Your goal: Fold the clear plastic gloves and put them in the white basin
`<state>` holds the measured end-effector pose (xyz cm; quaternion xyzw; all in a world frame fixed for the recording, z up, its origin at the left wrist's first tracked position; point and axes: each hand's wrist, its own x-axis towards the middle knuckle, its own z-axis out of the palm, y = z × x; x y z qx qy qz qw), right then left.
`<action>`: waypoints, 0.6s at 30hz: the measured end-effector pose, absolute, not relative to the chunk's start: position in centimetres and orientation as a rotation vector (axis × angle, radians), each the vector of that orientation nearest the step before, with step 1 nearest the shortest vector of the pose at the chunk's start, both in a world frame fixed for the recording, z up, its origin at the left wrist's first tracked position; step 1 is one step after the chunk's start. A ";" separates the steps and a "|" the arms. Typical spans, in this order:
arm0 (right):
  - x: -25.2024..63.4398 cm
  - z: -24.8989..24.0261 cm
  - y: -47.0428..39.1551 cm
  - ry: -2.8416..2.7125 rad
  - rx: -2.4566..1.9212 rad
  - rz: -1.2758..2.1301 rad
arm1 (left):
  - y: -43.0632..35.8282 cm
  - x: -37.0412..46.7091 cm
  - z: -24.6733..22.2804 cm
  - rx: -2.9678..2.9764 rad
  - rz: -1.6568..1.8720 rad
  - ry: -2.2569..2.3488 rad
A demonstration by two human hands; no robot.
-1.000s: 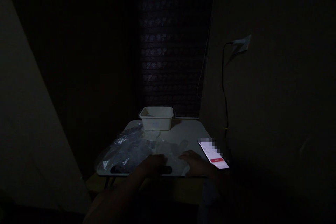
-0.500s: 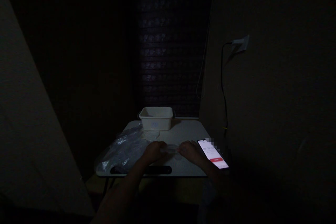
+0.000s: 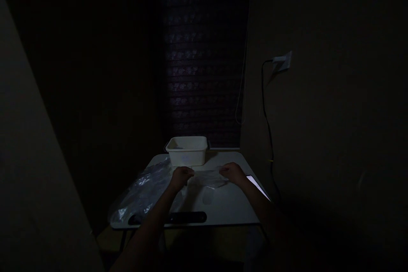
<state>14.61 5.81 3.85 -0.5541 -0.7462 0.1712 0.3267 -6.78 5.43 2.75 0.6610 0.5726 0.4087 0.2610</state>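
Between my two hands a clear plastic bag (image 3: 207, 177) is stretched out above the table. My left hand (image 3: 182, 177) pinches its left end, and my right hand (image 3: 232, 172) pinches its right end. Below the bag, a small pale translucent piece (image 3: 208, 196) lies on the tabletop; its kind is too dim to tell. A heap of crinkled clear plastic (image 3: 143, 189) covers the left side of the table, beside my left forearm.
A white plastic basin (image 3: 187, 157) stands at the back of the white folding table (image 3: 228, 210). A lit phone (image 3: 257, 187) lies at the right edge, partly behind my right forearm. A black cable (image 3: 268, 127) hangs from a wall socket (image 3: 283, 61). The room is dark.
My hands have moved apart and lifted, spreading the plastic between them. The small translucent piece now shows on the table. My right forearm covers more of the phone; the view has shifted slightly.
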 end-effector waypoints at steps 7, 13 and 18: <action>14.3 4.2 7.2 -1.637 -1.396 0.534 | 5.8 -6.0 6.4 1.544 1.220 1.244; 15.7 5.0 6.9 -1.690 -1.081 0.361 | 5.6 -5.0 8.5 1.808 1.451 1.164; 17.4 3.3 6.5 -1.765 -0.953 0.348 | 4.2 -4.3 6.6 2.029 1.460 1.143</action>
